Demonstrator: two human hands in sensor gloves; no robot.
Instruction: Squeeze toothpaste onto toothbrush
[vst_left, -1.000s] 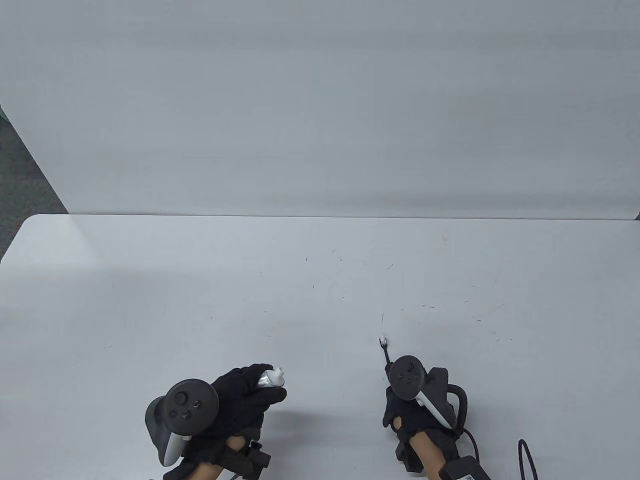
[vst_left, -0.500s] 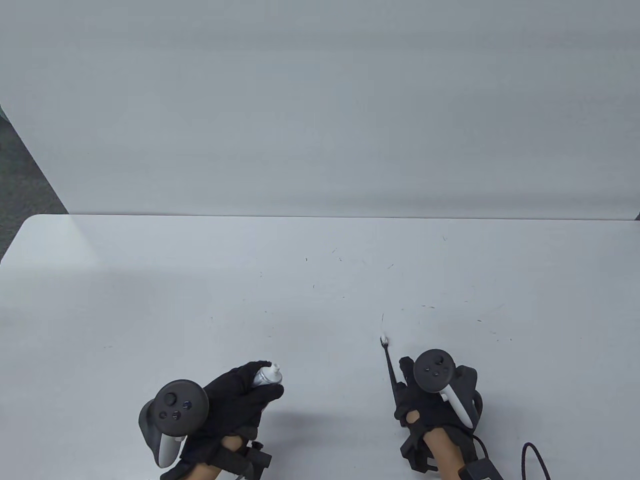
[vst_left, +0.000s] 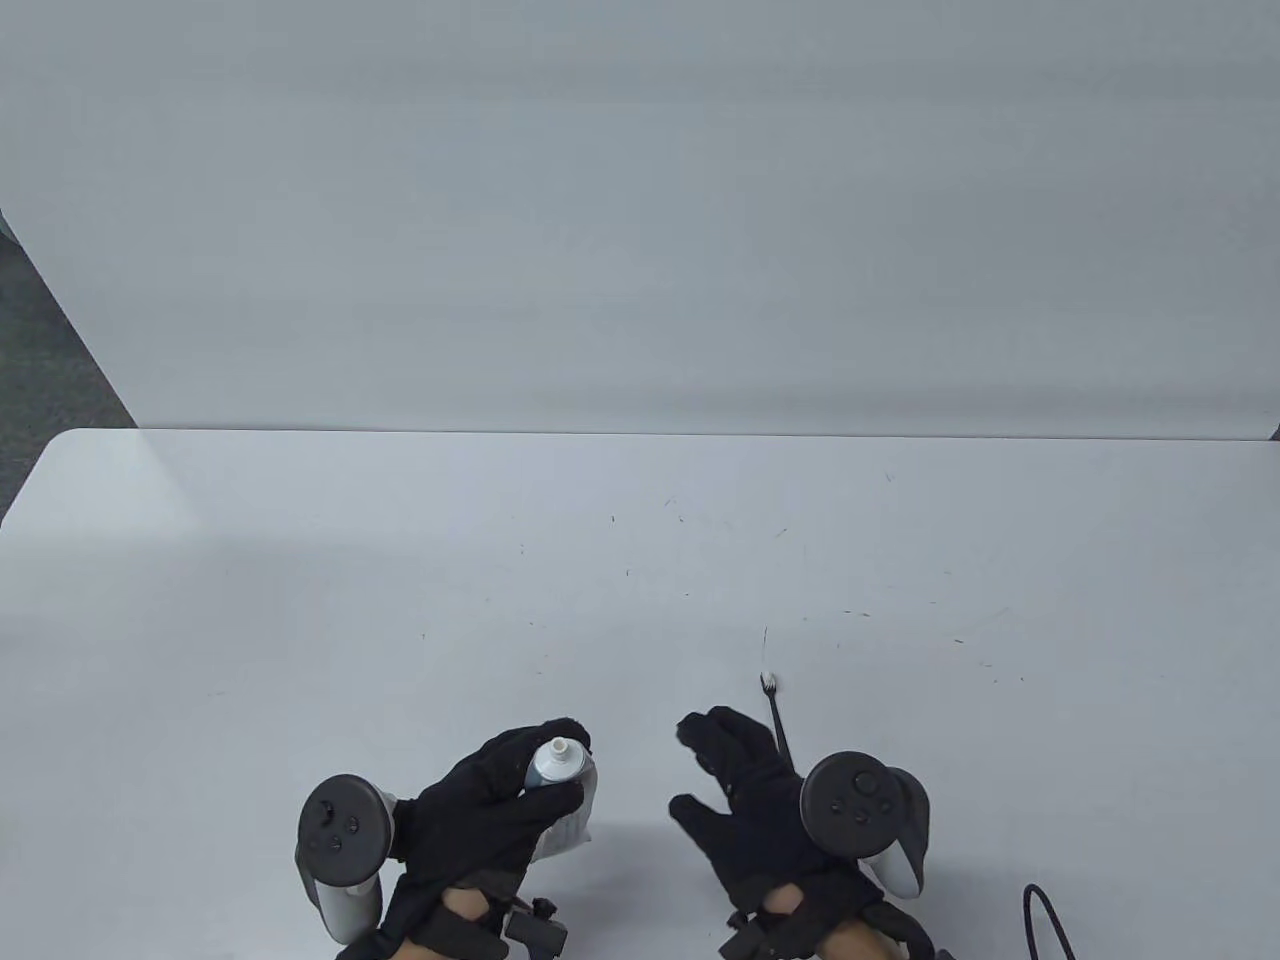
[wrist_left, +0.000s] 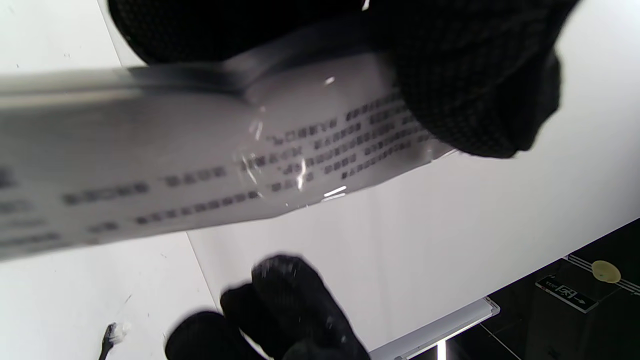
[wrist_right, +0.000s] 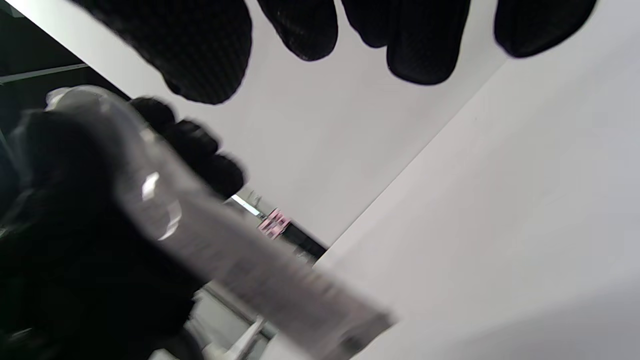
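Observation:
My left hand (vst_left: 560, 765) grips a white toothpaste tube (vst_left: 572, 818) near the table's front edge, its white nozzle (vst_left: 560, 746) pointing up. The tube (wrist_left: 200, 150) fills the left wrist view, with printed text on it. My right hand (vst_left: 715, 775) is empty, fingers spread, just right of the tube and apart from it. In the right wrist view its fingertips (wrist_right: 425, 55) hang free above the table, with the tube (wrist_right: 225, 250) at the left. A black toothbrush (vst_left: 776, 715) lies on the table, its handle running under my right hand. Its head (vst_left: 768, 684) carries a white dab and also shows in the left wrist view (wrist_left: 112, 334).
The white table (vst_left: 400, 560) reaches back to a white wall (vst_left: 640, 200). A black cable (vst_left: 1045, 915) loops at the front right corner. Dark floor (vst_left: 40, 350) shows past the table's left rear corner.
My right hand let go of the toothbrush, which now lies on the table, and moved left toward the tube with fingers spread. My left hand tipped the tube more upright.

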